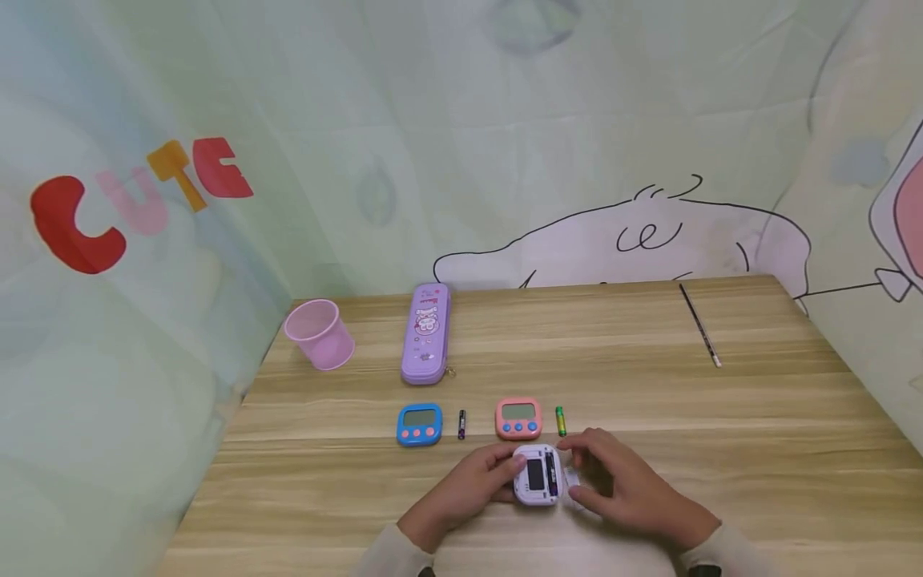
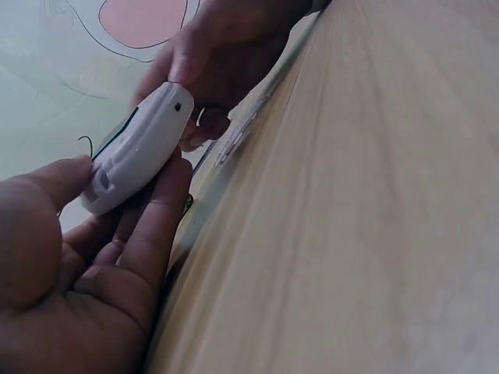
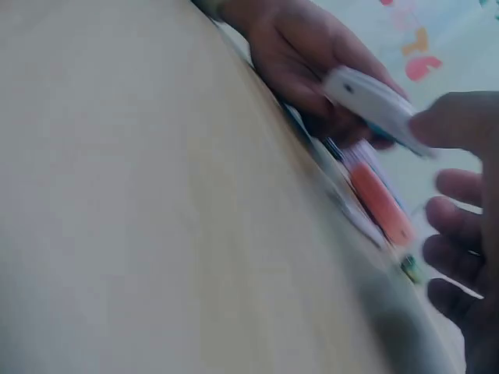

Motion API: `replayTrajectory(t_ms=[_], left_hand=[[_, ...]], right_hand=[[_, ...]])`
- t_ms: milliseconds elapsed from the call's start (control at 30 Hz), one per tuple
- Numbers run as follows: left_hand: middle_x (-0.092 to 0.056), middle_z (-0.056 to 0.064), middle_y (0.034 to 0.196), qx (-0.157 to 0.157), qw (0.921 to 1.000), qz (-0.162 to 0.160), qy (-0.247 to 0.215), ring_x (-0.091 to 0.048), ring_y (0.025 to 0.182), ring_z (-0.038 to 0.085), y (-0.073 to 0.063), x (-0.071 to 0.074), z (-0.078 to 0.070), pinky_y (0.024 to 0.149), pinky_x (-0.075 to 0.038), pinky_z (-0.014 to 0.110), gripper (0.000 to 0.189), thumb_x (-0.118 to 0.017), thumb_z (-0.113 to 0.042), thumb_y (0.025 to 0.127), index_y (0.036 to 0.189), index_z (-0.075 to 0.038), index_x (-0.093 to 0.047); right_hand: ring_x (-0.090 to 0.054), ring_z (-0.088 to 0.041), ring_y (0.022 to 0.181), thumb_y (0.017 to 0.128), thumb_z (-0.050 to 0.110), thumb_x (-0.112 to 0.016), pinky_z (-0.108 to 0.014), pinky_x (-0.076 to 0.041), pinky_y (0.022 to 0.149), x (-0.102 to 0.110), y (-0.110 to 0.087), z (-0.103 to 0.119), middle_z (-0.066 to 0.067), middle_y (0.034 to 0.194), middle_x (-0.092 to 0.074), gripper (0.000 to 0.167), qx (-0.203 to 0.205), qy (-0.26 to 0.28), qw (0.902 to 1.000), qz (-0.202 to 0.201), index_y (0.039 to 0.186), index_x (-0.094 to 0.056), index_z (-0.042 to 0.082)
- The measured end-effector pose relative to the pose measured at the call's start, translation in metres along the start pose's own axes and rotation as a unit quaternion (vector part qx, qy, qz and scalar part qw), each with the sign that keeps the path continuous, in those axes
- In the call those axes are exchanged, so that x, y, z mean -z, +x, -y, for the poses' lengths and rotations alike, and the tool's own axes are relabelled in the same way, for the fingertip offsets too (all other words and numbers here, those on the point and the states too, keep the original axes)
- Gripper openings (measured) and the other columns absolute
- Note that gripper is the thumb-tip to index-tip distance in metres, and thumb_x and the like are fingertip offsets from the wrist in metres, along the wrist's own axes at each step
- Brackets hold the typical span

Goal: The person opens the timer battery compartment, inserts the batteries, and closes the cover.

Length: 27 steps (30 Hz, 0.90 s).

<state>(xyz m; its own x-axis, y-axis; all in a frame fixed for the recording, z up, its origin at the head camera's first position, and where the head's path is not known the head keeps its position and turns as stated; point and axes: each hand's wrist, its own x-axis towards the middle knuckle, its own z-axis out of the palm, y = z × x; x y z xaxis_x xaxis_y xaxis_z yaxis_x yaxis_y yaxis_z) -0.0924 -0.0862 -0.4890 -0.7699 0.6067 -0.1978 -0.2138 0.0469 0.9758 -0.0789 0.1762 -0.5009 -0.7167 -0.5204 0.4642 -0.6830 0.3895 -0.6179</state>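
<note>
A white digital timer (image 1: 537, 474) is turned back side up, its battery slot uncovered with a dark AAA battery (image 1: 551, 473) inside. My left hand (image 1: 479, 481) grips its left side, thumb on the back and fingers underneath, holding it above the table in the left wrist view. My right hand (image 1: 623, 485) is at the timer's other side, fingers loosely bent. Its index fingertip is by the upper corner; whether it touches is unclear. Between right thumb and index, a small clear-whitish piece (image 1: 572, 478) shows, apparently on the table.
Beyond the hands lie a blue timer (image 1: 420, 425), a dark battery (image 1: 462, 425), a pink timer (image 1: 518, 419) and a green battery (image 1: 561, 421). Farther back are a pink cup (image 1: 320, 335), a purple pencil case (image 1: 425, 333) and a pencil (image 1: 699, 324).
</note>
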Motion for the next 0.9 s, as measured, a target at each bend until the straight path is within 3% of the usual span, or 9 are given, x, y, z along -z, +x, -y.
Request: replayTrajectory(t_ms=[233, 400, 733, 900], left_hand=[[-0.066, 0.016, 0.115, 0.004, 1.0000, -0.006, 0.000, -0.068, 0.097, 0.026, 0.001, 0.001, 0.001, 0.082, -0.057, 0.034, 0.042, -0.049, -0.026, 0.103, 0.133, 0.004, -0.053], [-0.066, 0.017, 0.114, -0.002, 1.0000, -0.005, -0.005, -0.068, 0.098, 0.026, 0.001, 0.001, 0.001, 0.082, -0.057, 0.035, 0.041, -0.049, -0.025, 0.103, 0.131, 0.005, -0.054], [-0.065, 0.019, 0.117, -0.002, 0.9998, -0.002, -0.018, -0.067, 0.100, 0.029, 0.000, 0.000, 0.001, 0.083, -0.056, 0.035, 0.040, -0.049, -0.023, 0.104, 0.132, 0.006, -0.052], [-0.064, 0.018, 0.118, 0.008, 0.9998, -0.003, -0.019, -0.067, 0.100, 0.029, 0.000, 0.000, 0.000, 0.083, -0.056, 0.035, 0.041, -0.049, -0.023, 0.104, 0.133, 0.004, -0.052]], right_hand=[[-0.048, -0.007, 0.112, 0.078, 0.039, -0.082, -0.028, -0.042, 0.097, 0.013, -0.006, -0.009, 0.014, 0.122, -0.053, 0.060, -0.023, -0.047, 0.9974, 0.050, 0.130, -0.056, 0.025], [-0.043, -0.007, 0.118, 0.077, 0.049, -0.079, -0.034, -0.042, 0.100, 0.015, -0.006, -0.009, 0.014, 0.125, -0.048, 0.063, -0.048, -0.053, 0.9931, 0.093, 0.132, -0.055, 0.030], [-0.042, -0.004, 0.117, 0.079, 0.042, -0.081, -0.026, -0.039, 0.100, 0.015, -0.004, -0.008, 0.016, 0.120, -0.049, 0.046, -0.058, -0.038, 0.9926, 0.100, 0.119, -0.061, 0.033], [-0.044, -0.008, 0.116, 0.078, 0.041, -0.081, -0.030, -0.040, 0.099, 0.014, -0.005, -0.008, 0.015, 0.120, -0.050, 0.046, -0.039, -0.051, 0.9938, 0.091, 0.118, -0.061, 0.032]])
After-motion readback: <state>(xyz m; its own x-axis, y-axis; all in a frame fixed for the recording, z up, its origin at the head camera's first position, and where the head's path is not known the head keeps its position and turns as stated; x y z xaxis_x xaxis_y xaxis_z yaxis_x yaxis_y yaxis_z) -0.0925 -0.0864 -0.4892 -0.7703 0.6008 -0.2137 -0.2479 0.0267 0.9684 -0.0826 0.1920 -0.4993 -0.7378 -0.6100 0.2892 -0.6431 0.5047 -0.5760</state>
